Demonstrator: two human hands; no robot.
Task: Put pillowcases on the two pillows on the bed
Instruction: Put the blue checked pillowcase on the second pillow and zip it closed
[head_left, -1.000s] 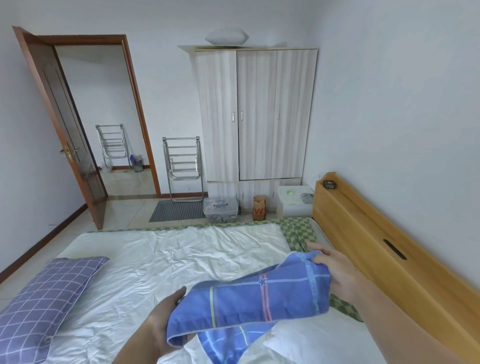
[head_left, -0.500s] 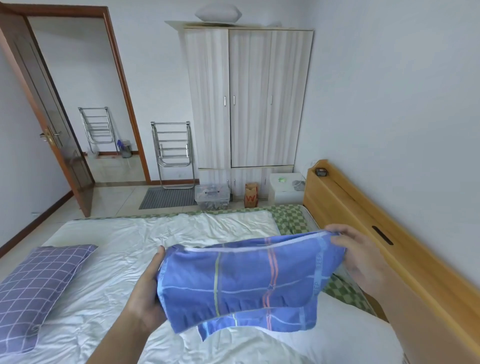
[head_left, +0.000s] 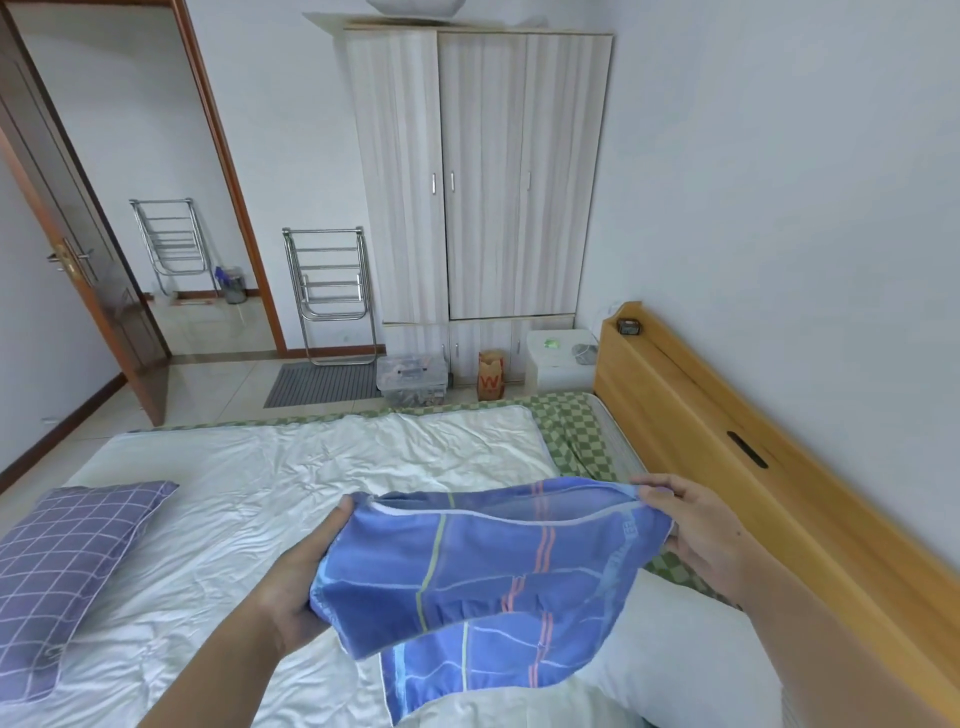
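- A blue plaid pillowcase (head_left: 483, 566) is gripped at its left end by the left hand (head_left: 298, 592) and pinched at its right end by the right hand (head_left: 696, 530), fingers curled on the cloth.
- It is held stretched between the hands above the bed (head_left: 270, 483).
- A bare white pillow (head_left: 691, 654) is seen just below it.
- A purple checked pillow (head_left: 62, 566) lies well to the left.
- A wardrobe (head_left: 478, 176) stands beyond the bed.
- A clear lidded box (head_left: 413, 376) of small items sits at its foot.
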